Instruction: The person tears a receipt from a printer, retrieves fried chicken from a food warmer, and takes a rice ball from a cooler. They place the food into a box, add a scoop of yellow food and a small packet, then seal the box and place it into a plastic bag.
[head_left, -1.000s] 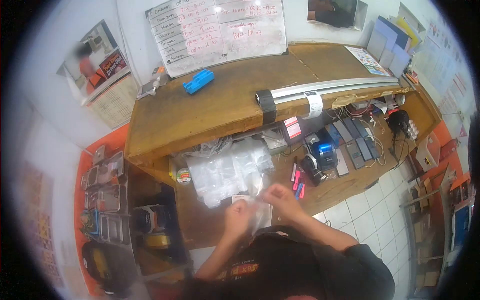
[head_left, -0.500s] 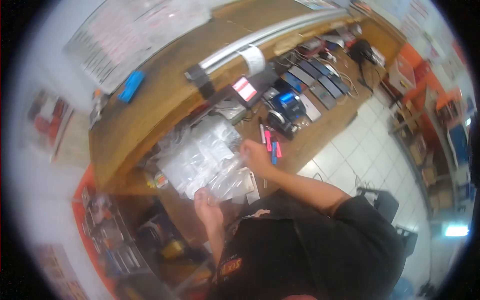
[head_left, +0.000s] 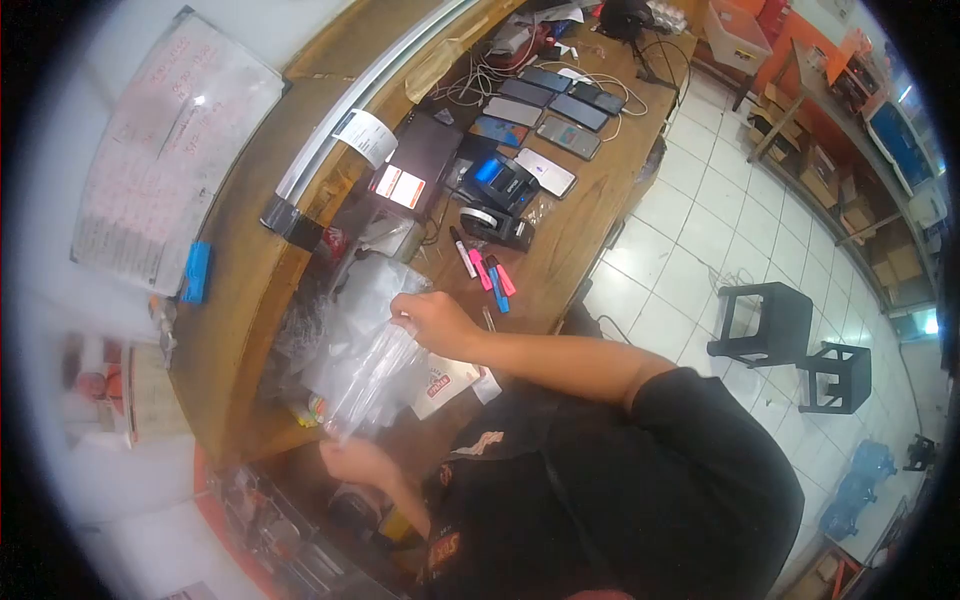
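A clear plastic bag is stretched between my two hands above a pile of translucent plastic bags. My right hand pinches its upper end. At the lower end is my left hand, blurred, with its fingers closed at the plastic. A white card with red print lies on the desk below my right forearm. Pink and blue markers lie beyond my right hand.
Several phones lie at the desk's far part, near a black and blue device and a tape dispenser. A raised wooden ledge borders the left. Black stools stand on the tiled floor.
The view has turned and shifted. The plastic between my hands is now drawn out long and narrow, and my left hand has moved down and left, away from my right. The printed card shows more.
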